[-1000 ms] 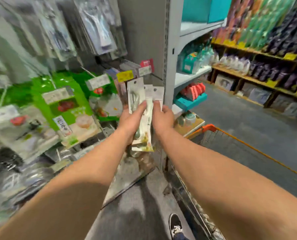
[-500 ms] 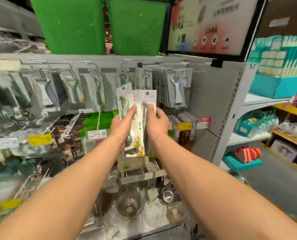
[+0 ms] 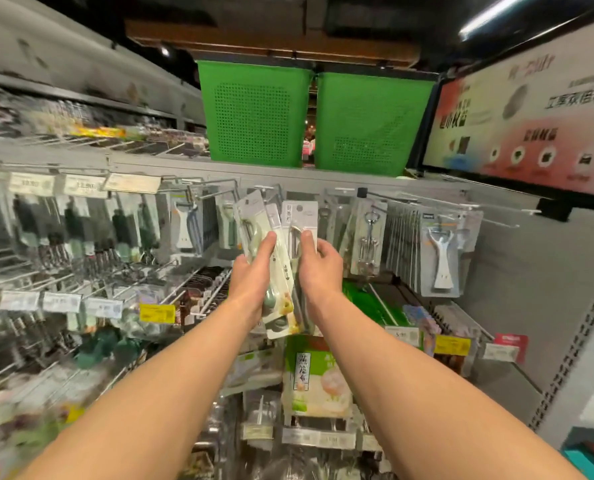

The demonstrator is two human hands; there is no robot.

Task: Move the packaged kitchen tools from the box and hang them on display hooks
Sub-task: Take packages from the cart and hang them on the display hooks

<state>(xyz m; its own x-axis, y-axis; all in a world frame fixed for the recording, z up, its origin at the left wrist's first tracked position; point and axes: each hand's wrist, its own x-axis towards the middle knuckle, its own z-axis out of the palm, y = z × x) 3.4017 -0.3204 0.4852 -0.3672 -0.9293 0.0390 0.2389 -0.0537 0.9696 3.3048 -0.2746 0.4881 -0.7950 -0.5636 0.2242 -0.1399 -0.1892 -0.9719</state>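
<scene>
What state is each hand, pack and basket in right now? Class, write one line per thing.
left hand, grips the green tool packs
right hand, pinches the white-carded pack
green tool packs, held upright, fanned, before the hooks
white-carded pack, held upright beside them
corkscrew pack, hanging on its hook
white peeler packs, hanging in a row
green baskets, upright atop the shelf

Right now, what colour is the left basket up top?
The basket is green, in the head view.
</scene>
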